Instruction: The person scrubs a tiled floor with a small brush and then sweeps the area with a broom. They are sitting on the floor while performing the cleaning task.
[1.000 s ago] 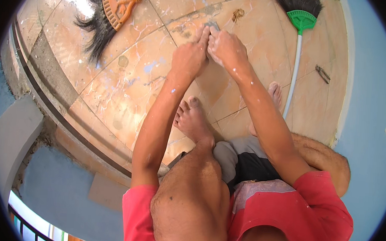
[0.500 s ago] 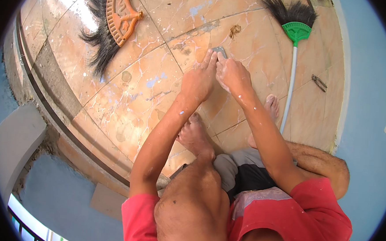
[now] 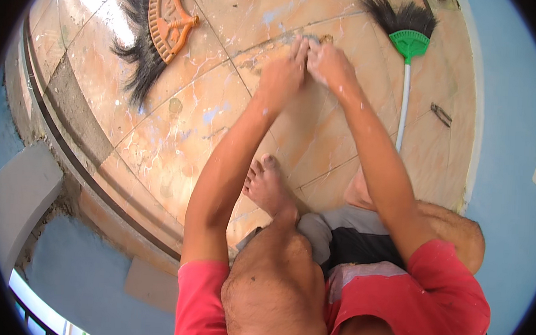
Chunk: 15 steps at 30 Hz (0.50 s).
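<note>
A small grey flat piece [image 3: 311,37], perhaps a blade or an abrasive sheet, lies against the tiled floor [image 3: 220,140] under my fingertips. Most of it is hidden, so its exact kind is unclear. My left hand [image 3: 284,70] has its fingers extended and pressed together on its near left side. Against its right side my right hand [image 3: 332,64] is curled, fingers closed on the piece. Pale dust coats both hands, which are slightly blurred. Blue and white smears mark the tiles around them, and a brown clump [image 3: 327,39] sits just beyond my right fingers.
At the upper left lies an orange broom head [image 3: 169,23] with black bristles. A green broom [image 3: 409,44] with a white handle is on the right, near pliers [image 3: 441,114]. A blue wall [image 3: 510,121] bounds the right side; a raised edge [image 3: 95,175] curves along the left.
Both hands have slid forward, away from me, with the grey piece, close to the brown clump. My arms are stretched farther out. The brooms and pliers stay in place.
</note>
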Available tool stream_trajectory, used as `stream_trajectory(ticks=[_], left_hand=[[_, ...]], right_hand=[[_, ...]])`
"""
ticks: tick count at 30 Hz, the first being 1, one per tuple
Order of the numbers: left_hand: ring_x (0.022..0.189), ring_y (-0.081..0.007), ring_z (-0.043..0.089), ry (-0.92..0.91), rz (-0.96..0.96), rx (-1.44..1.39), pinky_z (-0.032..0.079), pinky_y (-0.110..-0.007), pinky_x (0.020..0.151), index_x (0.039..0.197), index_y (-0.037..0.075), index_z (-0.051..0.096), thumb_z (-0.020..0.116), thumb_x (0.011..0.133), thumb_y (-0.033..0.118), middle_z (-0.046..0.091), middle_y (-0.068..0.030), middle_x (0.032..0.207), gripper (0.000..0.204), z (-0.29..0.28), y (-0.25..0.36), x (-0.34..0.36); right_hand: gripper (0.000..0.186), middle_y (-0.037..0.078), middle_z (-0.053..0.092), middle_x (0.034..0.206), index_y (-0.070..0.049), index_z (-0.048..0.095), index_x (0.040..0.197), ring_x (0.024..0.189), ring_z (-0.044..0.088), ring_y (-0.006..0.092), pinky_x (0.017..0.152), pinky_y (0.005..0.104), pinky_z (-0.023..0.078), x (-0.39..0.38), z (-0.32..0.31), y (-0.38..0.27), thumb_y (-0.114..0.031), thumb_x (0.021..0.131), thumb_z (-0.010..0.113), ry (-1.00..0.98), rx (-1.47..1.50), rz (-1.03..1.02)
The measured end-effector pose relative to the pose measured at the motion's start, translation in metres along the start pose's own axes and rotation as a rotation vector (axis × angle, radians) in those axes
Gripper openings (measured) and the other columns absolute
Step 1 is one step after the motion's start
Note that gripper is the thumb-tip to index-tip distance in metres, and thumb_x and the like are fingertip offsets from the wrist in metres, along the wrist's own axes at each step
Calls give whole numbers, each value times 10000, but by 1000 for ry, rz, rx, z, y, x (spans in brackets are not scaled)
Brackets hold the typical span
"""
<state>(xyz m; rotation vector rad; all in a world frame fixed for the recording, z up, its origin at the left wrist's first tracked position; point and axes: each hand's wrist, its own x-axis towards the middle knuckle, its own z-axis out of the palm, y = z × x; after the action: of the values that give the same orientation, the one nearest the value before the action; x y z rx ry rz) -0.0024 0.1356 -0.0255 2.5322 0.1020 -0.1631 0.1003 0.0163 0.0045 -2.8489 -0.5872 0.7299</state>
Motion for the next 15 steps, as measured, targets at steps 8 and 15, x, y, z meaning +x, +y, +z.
stream_trajectory(ticks=[8,15], left_hand=[[907,-353,779,-63,115,23,629,-449,759,1583,-3,430,553,953,124,424,-194,1664,655,31,15,-52],[808,-365,763,2,100,-135,614,-452,683,1582,20,423,554,955,129,460,-142,1651,650,55,47,-26]], right_hand=[[335,312,709,942,-45,740,1116,896,690,516,800,561,582,-95,27,12,-316,999,583,-22,76,50],[395,335,697,994,-32,723,1254,958,689,518,834,562,565,-80,14,49,-285,1003,554,75,81,85]])
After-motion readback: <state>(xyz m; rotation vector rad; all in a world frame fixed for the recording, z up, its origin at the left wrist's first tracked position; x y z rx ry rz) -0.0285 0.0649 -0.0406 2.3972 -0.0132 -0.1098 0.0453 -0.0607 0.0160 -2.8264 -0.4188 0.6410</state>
